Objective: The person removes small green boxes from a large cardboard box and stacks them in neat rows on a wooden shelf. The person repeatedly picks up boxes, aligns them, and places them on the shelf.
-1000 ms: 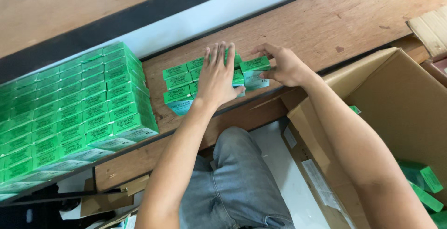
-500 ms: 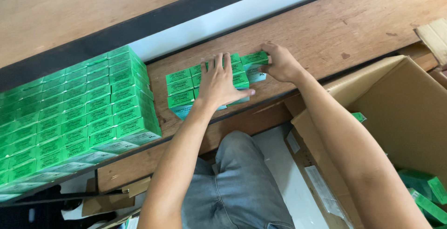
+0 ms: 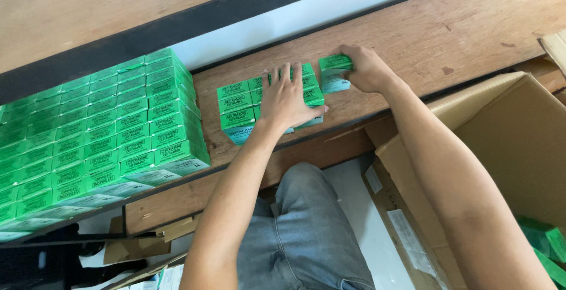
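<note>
Green boxes (image 3: 239,110) are pressed flat under the spread left hand (image 3: 289,98), while one green box (image 3: 335,72) beside them is pinched by the right hand (image 3: 368,69).

A big stack (image 3: 100,137) of green boxes is sitting at nine o'clock on the wooden shelf (image 3: 448,36). An open carton (image 3: 507,148) is standing at four o'clock, with a few green boxes (image 3: 545,246) lying inside it toward five o'clock. Cardboard scraps (image 3: 141,246) are lying at seven o'clock beneath the shelf. A dark strip (image 3: 177,25) is running across at eleven o'clock.
</note>
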